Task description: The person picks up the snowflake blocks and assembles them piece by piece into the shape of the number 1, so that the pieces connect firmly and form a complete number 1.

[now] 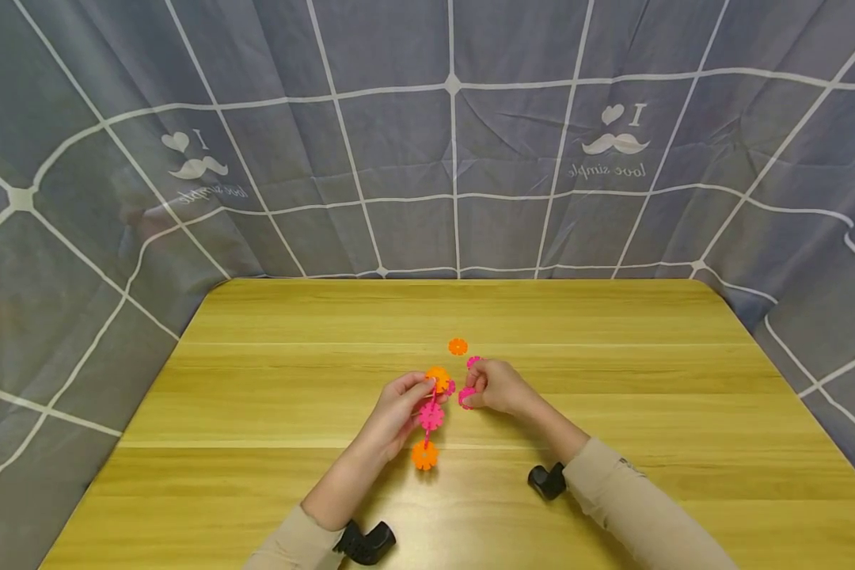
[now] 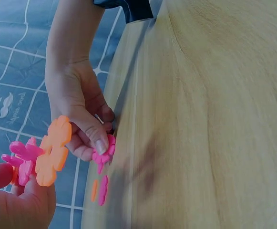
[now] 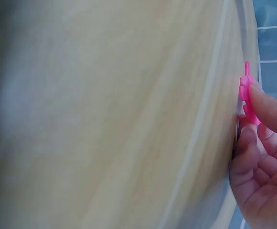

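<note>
My left hand (image 1: 397, 410) pinches the upper end of a chain of slotted, flower-shaped plastic discs. At its top an orange disc (image 1: 438, 377) sits by the thumb, a pink disc (image 1: 431, 416) comes below, and another orange disc (image 1: 424, 457) hangs at the bottom. Edge-on pink pieces link them. Close by on the right, my right hand (image 1: 504, 388) holds a single pink disc (image 2: 105, 151) between thumb and fingers, apart from the chain. In the right wrist view this pink disc (image 3: 248, 93) is seen nearly edge-on.
Beyond the hands, a loose orange disc (image 1: 458, 347) and a loose pink disc (image 1: 473, 362) lie on the wooden table (image 1: 292, 332). Black wrist devices (image 1: 367, 544) are worn at both cuffs. A grey curtain (image 1: 399, 142) with white lines hangs around the table.
</note>
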`<state>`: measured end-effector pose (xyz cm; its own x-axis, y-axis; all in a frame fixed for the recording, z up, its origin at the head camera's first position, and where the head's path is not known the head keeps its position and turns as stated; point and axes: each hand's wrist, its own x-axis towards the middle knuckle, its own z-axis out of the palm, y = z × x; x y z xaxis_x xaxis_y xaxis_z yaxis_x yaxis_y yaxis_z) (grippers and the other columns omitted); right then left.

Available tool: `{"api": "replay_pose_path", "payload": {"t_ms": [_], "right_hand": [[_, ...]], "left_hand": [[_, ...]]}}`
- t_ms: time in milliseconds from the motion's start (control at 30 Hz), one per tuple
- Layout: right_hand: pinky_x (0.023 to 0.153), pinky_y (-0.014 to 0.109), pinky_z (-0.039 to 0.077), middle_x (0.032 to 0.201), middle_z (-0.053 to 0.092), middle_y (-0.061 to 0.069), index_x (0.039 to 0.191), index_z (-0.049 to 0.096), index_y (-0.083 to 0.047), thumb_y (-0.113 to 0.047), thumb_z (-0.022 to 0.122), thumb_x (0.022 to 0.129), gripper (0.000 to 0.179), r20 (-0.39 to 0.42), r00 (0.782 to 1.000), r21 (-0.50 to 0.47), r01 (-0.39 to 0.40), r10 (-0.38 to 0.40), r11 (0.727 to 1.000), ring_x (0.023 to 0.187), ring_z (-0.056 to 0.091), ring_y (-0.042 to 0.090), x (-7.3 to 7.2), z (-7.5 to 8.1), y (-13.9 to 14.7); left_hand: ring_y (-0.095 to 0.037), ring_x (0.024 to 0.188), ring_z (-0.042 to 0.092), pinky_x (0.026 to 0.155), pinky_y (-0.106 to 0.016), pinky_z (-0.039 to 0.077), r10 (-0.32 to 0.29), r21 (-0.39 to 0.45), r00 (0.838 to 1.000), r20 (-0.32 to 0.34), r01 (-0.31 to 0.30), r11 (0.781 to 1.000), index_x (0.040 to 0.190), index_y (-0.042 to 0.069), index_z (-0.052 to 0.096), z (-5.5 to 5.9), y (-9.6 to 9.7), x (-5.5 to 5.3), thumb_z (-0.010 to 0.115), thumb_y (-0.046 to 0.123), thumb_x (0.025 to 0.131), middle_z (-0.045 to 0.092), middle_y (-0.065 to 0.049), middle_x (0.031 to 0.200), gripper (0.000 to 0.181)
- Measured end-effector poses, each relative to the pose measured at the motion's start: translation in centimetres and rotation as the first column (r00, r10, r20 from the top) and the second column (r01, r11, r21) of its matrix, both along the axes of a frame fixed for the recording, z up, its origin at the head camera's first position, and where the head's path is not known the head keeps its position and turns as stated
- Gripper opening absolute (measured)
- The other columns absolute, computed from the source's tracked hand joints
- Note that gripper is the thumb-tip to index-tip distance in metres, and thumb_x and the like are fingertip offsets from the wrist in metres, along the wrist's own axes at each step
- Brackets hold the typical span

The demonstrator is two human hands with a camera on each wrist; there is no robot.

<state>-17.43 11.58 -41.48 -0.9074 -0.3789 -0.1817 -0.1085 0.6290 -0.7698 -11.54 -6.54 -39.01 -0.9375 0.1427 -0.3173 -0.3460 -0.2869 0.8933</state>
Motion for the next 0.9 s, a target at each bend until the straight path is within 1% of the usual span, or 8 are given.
{"api": "replay_pose_path", "payload": {"t_ms": [133,233,367,567,633,767,833,900], "right_hand": [[0.051,0.021,0.035,0.062,0.046,0.001,0.079,0.058,-0.001,0.003,0.074,0.075,0.017,-0.005,1.000,-0.059,0.001,-0.001,0.998,0.056,0.040,0.012,0.0,-0.2,0.4],[0.050,0.021,0.036,0.064,0.049,0.002,0.080,0.059,0.000,0.003,0.073,0.076,0.015,-0.007,1.000,-0.076,-0.003,0.002,0.997,0.057,0.042,0.012,-0.1,-0.3,0.7],[0.051,0.021,0.039,0.066,0.054,0.004,0.084,0.060,0.001,0.003,0.071,0.079,0.012,0.016,1.000,-0.104,-0.003,0.004,0.995,0.058,0.046,0.014,-0.2,-0.3,0.9],[0.051,0.022,0.044,0.067,0.054,0.004,0.094,0.064,0.006,0.003,0.065,0.083,0.011,0.072,0.997,-0.173,0.007,0.006,0.985,0.057,0.048,0.014,-0.2,-0.1,1.2],[0.050,0.023,0.044,0.067,0.054,0.005,0.096,0.063,0.008,0.004,0.063,0.085,0.012,0.095,0.995,-0.216,0.018,0.002,0.976,0.056,0.048,0.014,-0.4,0.1,1.4],[0.051,0.023,0.046,0.070,0.057,0.009,0.103,0.058,0.013,0.005,0.059,0.087,0.018,0.117,0.993,-0.317,0.007,0.032,0.948,0.056,0.049,0.015,-0.5,0.8,1.6],[0.053,0.023,0.047,0.071,0.058,0.010,0.104,0.057,0.012,0.004,0.058,0.088,0.017,0.119,0.992,-0.358,-0.004,0.050,0.934,0.057,0.050,0.015,-0.6,1.2,1.6],[0.055,0.024,0.049,0.072,0.059,0.010,0.102,0.057,0.010,0.003,0.058,0.089,0.015,0.098,0.993,-0.386,-0.029,0.073,0.922,0.058,0.051,0.014,-0.6,1.7,1.6]], "left_hand": [[-0.011,0.076,0.064,0.059,-0.016,0.052,-0.013,0.002,1.000,-0.005,0.013,1.000,0.098,-0.005,0.055,-0.1,-0.1,0.0,0.050,0.005,0.095,0.059,-0.005,0.088,0.011],[-0.014,0.081,0.065,0.064,-0.018,0.053,-0.035,0.009,0.999,-0.011,0.036,0.999,0.104,-0.009,0.054,-0.1,-0.1,0.0,0.049,0.004,0.096,0.063,-0.007,0.091,0.016],[-0.016,0.086,0.066,0.071,-0.020,0.054,-0.059,0.014,0.998,-0.026,0.060,0.998,0.109,-0.013,0.051,0.0,-0.1,0.1,0.047,0.002,0.096,0.064,-0.009,0.094,0.021],[-0.015,0.083,0.067,0.071,-0.020,0.054,-0.064,-0.004,0.997,-0.041,0.064,0.998,0.109,-0.015,0.050,0.0,0.0,0.2,0.047,0.001,0.096,0.061,-0.008,0.092,0.020],[-0.014,0.082,0.067,0.070,-0.020,0.054,-0.066,-0.018,0.997,-0.039,0.065,0.998,0.109,-0.015,0.051,0.0,0.1,0.2,0.048,0.001,0.095,0.062,-0.008,0.091,0.021],[-0.013,0.080,0.067,0.069,-0.020,0.054,-0.080,-0.033,0.995,-0.053,0.079,0.996,0.110,-0.015,0.052,0.0,0.2,0.3,0.048,0.002,0.096,0.063,-0.007,0.088,0.023],[-0.013,0.079,0.067,0.068,-0.020,0.054,-0.086,-0.032,0.995,-0.056,0.084,0.996,0.109,-0.015,0.052,-0.1,0.2,0.3,0.048,0.002,0.096,0.063,-0.006,0.087,0.022],[-0.012,0.079,0.067,0.067,-0.020,0.054,-0.093,-0.026,0.994,-0.059,0.092,0.995,0.108,-0.016,0.052,-0.2,0.3,0.3,0.047,0.002,0.096,0.064,-0.006,0.086,0.022]]}}
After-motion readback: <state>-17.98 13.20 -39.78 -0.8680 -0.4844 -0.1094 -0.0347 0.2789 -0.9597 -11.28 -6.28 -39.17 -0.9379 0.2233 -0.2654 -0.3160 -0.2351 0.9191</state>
